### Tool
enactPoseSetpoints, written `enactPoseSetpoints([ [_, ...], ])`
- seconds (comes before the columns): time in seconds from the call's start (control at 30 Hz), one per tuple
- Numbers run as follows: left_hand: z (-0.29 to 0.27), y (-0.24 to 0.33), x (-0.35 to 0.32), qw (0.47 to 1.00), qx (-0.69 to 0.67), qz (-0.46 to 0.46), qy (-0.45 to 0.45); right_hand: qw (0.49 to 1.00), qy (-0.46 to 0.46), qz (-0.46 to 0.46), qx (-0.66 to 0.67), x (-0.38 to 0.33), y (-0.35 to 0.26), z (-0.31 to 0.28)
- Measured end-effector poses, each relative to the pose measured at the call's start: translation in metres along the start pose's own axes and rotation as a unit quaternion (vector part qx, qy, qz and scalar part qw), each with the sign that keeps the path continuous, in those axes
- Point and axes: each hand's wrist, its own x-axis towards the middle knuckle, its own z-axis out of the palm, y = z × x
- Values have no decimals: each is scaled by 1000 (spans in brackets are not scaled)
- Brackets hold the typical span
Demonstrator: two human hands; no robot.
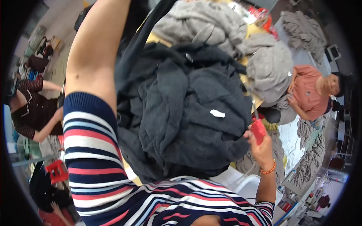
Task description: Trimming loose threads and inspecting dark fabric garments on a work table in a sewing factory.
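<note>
My right hand, with an orange bead bracelet on the wrist, is closed around the red handle of a tool. A thin metal shaft rises from that handle; its exact kind is unclear. Just left of this hand, a big heap of dark charcoal knit garments fills the middle, with a small white label on it. My left arm, in a striped sleeve, stretches up past the heap's left side. Its hand is out of sight beyond the top edge, where a strip of dark cloth hangs beside the forearm.
Grey-beige garment piles lie beyond the dark heap, with another at right. A person in a salmon shirt works there. To the left is a person in dark dotted clothing, above a red stool. A white bin stands near me.
</note>
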Motion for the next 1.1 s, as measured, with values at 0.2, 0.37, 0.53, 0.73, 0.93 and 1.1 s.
enactPoseSetpoints([
  [0.2,3,-57,-155,890,384,-211,-122,998,7,63,-18,35,0,5],
  [0.37,-26,-27,-383,854,500,-123,-76,996,-1,75,-48,37,6,20],
  [0.53,-3,-34,-532,910,395,-122,5,999,-50,14,0,10,-23,56],
  [0.73,25,-60,-579,899,438,19,18,935,-105,-248,-232,7,-81,115],
  [0.93,7,-43,-612,886,460,15,-55,951,-102,-266,-118,31,-69,155],
  [1.1,-11,-36,-653,906,421,-27,-9,937,-88,-285,-182,30,-74,169],
])
